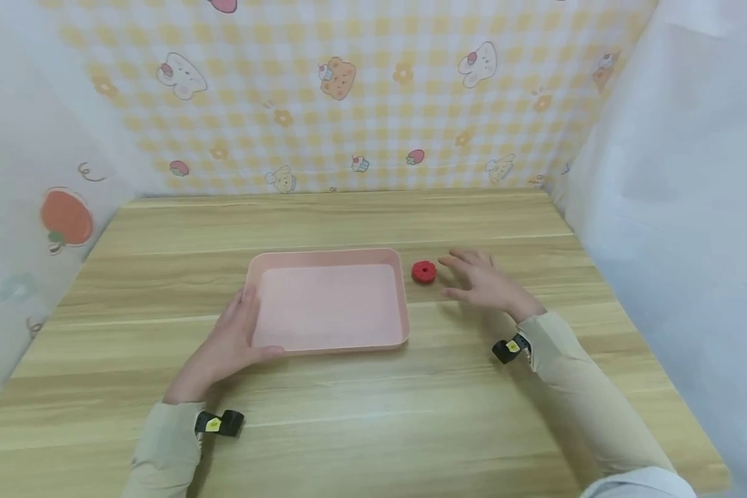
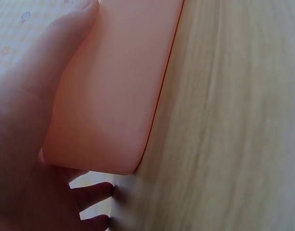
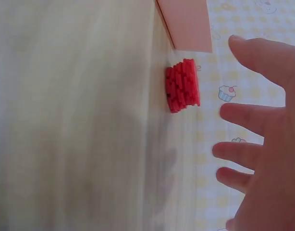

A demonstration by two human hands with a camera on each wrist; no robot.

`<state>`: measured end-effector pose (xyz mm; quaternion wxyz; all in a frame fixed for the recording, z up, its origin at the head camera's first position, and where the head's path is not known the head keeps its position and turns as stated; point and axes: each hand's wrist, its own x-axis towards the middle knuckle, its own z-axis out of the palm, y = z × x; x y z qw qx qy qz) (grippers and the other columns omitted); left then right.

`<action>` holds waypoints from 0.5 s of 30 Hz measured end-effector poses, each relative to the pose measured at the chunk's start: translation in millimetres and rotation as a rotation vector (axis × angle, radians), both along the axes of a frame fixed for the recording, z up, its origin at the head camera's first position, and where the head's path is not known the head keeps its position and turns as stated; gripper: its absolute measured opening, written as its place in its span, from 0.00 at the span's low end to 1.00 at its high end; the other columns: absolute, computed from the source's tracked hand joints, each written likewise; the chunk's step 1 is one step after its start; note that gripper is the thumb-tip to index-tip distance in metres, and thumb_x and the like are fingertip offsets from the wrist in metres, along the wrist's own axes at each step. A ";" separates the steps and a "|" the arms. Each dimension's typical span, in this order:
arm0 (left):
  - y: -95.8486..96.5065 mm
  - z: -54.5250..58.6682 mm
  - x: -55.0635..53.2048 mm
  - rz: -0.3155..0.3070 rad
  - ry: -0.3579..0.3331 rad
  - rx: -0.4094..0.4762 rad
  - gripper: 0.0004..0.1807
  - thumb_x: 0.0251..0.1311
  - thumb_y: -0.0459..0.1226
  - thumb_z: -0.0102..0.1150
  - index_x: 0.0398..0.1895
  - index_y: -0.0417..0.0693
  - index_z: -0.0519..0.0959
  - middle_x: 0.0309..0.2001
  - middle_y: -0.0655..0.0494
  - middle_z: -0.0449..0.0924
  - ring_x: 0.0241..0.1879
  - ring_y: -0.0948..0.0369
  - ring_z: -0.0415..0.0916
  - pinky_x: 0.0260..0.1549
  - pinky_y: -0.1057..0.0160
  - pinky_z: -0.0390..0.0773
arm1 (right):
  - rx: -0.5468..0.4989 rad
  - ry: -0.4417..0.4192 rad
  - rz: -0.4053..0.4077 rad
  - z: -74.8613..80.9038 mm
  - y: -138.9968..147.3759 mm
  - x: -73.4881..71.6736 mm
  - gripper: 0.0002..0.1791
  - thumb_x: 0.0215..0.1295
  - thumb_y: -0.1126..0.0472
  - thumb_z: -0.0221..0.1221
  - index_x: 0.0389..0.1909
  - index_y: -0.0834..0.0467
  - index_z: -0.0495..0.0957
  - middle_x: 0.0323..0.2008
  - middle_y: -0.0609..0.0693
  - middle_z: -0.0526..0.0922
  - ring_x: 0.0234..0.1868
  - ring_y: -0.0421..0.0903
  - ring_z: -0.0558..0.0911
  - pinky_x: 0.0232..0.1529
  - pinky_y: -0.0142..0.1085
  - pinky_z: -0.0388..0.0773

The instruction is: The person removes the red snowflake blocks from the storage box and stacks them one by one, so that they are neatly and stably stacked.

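Note:
A shallow pink rectangular tray (image 1: 326, 304) sits on the table, its inside bare. My left hand (image 1: 227, 346) rests at its front left corner, thumb along the front rim and fingers by the left side. From the left wrist, the pink outer wall (image 2: 114, 96) shows between the thumb and the straight fingers. Just right of the tray stands a small red scalloped piece (image 1: 424, 272) with a centre hole; side-on, it looks layered (image 3: 182, 86). To its right hovers my right hand (image 1: 482, 280), fingers spread and apart from it, holding nothing.
The wood-grain table (image 1: 361, 422) runs back to a yellow checked backdrop (image 1: 373, 104) with cartoon prints. White sheets (image 1: 678, 173) hang along both sides. Each wrist carries a small black camera (image 1: 505, 351).

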<state>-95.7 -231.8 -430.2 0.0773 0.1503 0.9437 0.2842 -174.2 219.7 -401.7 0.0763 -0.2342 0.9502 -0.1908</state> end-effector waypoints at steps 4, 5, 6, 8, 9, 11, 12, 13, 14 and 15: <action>-2.2 1.4 -1.7 -0.016 0.003 -0.018 0.67 0.48 0.59 0.67 0.73 0.32 0.33 0.75 0.37 0.25 0.73 0.37 0.29 0.66 0.32 0.42 | 0.031 0.009 -0.031 0.0 -0.2 8.3 0.40 0.62 0.46 0.60 0.72 0.54 0.58 0.73 0.64 0.50 0.72 0.67 0.47 0.63 0.74 0.33; -2.5 1.9 -2.0 -0.019 0.002 -0.018 0.67 0.48 0.59 0.67 0.73 0.33 0.33 0.75 0.37 0.25 0.73 0.37 0.29 0.66 0.32 0.43 | 0.037 0.014 -0.037 0.4 -0.4 10.0 0.40 0.62 0.45 0.59 0.72 0.53 0.57 0.74 0.64 0.49 0.73 0.67 0.47 0.63 0.74 0.33; -2.9 2.5 -2.1 -0.022 0.002 -0.020 0.67 0.48 0.59 0.67 0.73 0.33 0.33 0.75 0.37 0.25 0.73 0.36 0.29 0.66 0.32 0.43 | 0.044 0.021 -0.045 0.4 -0.3 11.4 0.41 0.62 0.45 0.59 0.73 0.52 0.56 0.74 0.63 0.49 0.73 0.66 0.46 0.63 0.74 0.32; -3.9 3.7 -2.3 -0.026 -0.003 -0.017 0.68 0.48 0.59 0.67 0.74 0.35 0.31 0.75 0.37 0.24 0.73 0.36 0.29 0.65 0.31 0.43 | 0.054 0.038 -0.052 1.0 -0.7 14.0 0.41 0.63 0.44 0.59 0.73 0.51 0.55 0.74 0.62 0.49 0.73 0.65 0.46 0.63 0.73 0.31; -4.6 4.4 -2.4 -0.025 -0.008 -0.015 0.68 0.48 0.59 0.67 0.74 0.37 0.30 0.75 0.37 0.24 0.73 0.36 0.29 0.65 0.31 0.44 | 0.054 0.048 -0.055 1.5 -1.1 15.3 0.40 0.63 0.44 0.59 0.73 0.51 0.55 0.74 0.61 0.49 0.74 0.65 0.46 0.63 0.74 0.30; -6.2 5.8 -2.6 -0.022 -0.022 -0.008 0.68 0.48 0.58 0.68 0.74 0.39 0.28 0.75 0.36 0.24 0.72 0.35 0.29 0.64 0.29 0.44 | 0.047 0.064 -0.060 2.6 -1.7 18.0 0.40 0.63 0.45 0.58 0.73 0.50 0.56 0.74 0.61 0.50 0.74 0.64 0.46 0.62 0.74 0.29; -7.2 6.7 -2.7 -0.021 -0.033 -0.004 0.68 0.48 0.57 0.68 0.74 0.40 0.27 0.74 0.35 0.23 0.72 0.34 0.29 0.63 0.29 0.45 | 0.044 0.071 -0.061 3.3 -2.0 19.5 0.40 0.63 0.45 0.58 0.73 0.50 0.56 0.74 0.61 0.50 0.74 0.64 0.46 0.62 0.74 0.29; -8.3 7.6 -2.9 -0.020 -0.043 0.000 0.68 0.49 0.57 0.67 0.74 0.41 0.27 0.74 0.34 0.23 0.72 0.34 0.29 0.63 0.28 0.45 | 0.040 0.075 -0.059 3.9 -2.3 21.2 0.40 0.63 0.45 0.58 0.73 0.50 0.55 0.74 0.61 0.50 0.74 0.64 0.46 0.62 0.74 0.29; -9.0 8.5 -3.1 -0.018 -0.057 0.005 0.68 0.49 0.57 0.67 0.74 0.42 0.26 0.74 0.33 0.23 0.72 0.33 0.28 0.62 0.28 0.45 | 0.041 0.081 -0.058 4.3 -2.5 22.5 0.40 0.63 0.45 0.58 0.73 0.49 0.55 0.74 0.60 0.50 0.74 0.64 0.46 0.62 0.74 0.29; -9.6 9.6 -3.3 -0.016 -0.067 0.016 0.68 0.50 0.56 0.67 0.74 0.42 0.26 0.73 0.32 0.23 0.71 0.32 0.28 0.62 0.28 0.45 | 0.039 0.084 -0.055 4.8 -2.4 23.8 0.40 0.64 0.45 0.58 0.74 0.49 0.55 0.74 0.60 0.49 0.74 0.64 0.46 0.62 0.74 0.29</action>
